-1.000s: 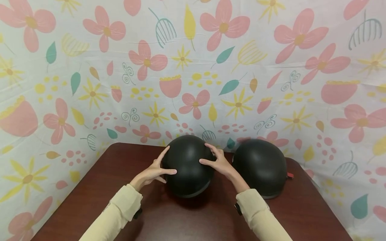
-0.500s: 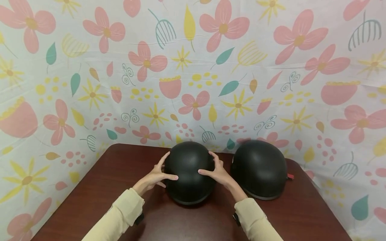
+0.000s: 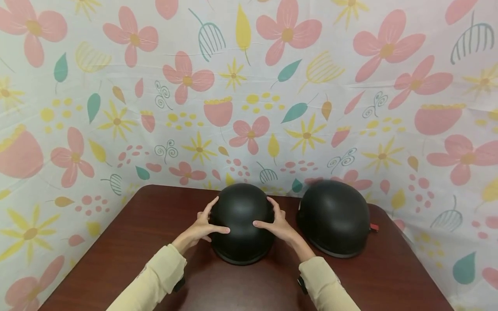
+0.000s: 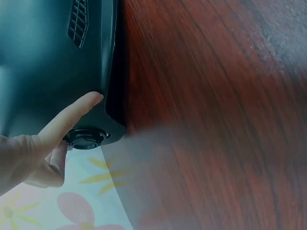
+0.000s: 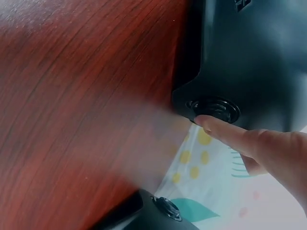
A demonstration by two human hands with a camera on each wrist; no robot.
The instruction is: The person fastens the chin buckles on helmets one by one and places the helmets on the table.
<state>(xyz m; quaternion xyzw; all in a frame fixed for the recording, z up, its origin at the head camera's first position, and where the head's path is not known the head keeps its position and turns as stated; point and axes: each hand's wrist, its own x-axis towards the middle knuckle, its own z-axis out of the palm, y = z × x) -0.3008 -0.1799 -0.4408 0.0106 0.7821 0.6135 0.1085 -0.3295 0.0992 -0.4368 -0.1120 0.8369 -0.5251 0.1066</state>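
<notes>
A black helmet (image 3: 242, 216) stands crown up on the dark wooden table, between both hands in the head view. My left hand (image 3: 200, 226) grips its left side, thumb across the front and the other fingers spread behind. On the opposite side, my right hand (image 3: 281, 224) holds it the same way. The left wrist view shows a finger (image 4: 76, 112) along the shell near the lower edge, beside a round side fitting (image 4: 86, 138). In the right wrist view, a fingertip (image 5: 205, 122) touches the rim by a matching round fitting (image 5: 218, 110).
A second black helmet (image 3: 334, 216) rests to the right, close to my right hand, with a small red tab (image 3: 374, 227) sticking out at its side. Behind the table (image 3: 155, 224), a flower-patterned cloth (image 3: 249, 108) hangs right along the back edge.
Both hands have brought the helmet down slightly, and it has gone from tilted to level on the table. The second helmet has stayed in place.
</notes>
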